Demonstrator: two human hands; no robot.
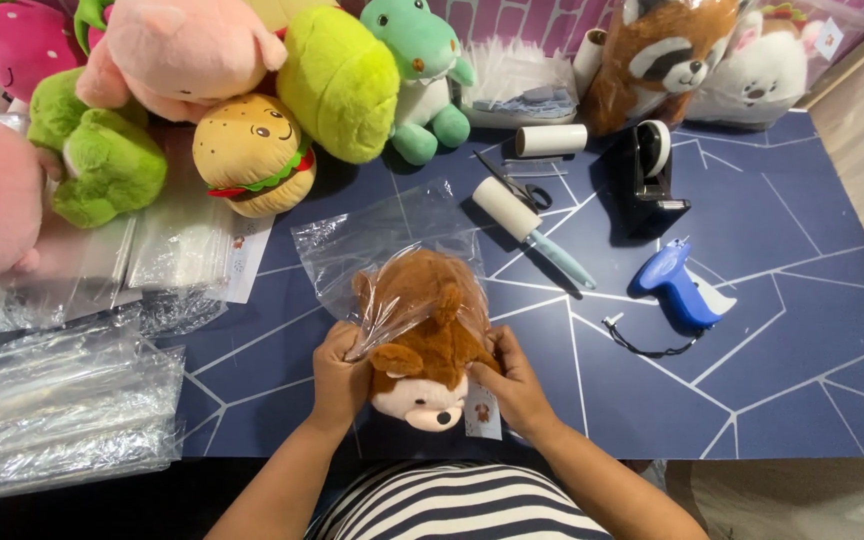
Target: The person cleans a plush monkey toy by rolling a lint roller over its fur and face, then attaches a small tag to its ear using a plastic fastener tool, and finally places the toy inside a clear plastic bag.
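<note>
Brown plush toy (430, 345) sits on the dark blue table (802, 350), right between the two hands, close to the person's striped shirt (452, 505). Its pale face points toward the person, and its back half is tucked inside a clear plastic bag (384, 240). The left hand (337, 377) grips the toy's left side, with its fingers curled on the edge of the bag. The right hand (512, 380) grips the toy's right side, and a small paper tag (482, 412) hangs just under its thumb.

Left of the toy lies a heap of clear bags (57, 400) (all shiny and crinkly). Right of the toy, well apart, lies a blue tagging gun (674, 283). Just past the toy lies a lint roller (524, 226) with a pale blue handle. Near the roller are black scissors (514, 182), a black tape holder (652, 175) and a spare white roll (550, 140).

Farthest from the toy is a row of soft toys: a burger plush (252, 155), a green dinosaur plush (417, 70), a pink plush (187, 50) and a raccoon plush (664, 60) in a bag.
</note>
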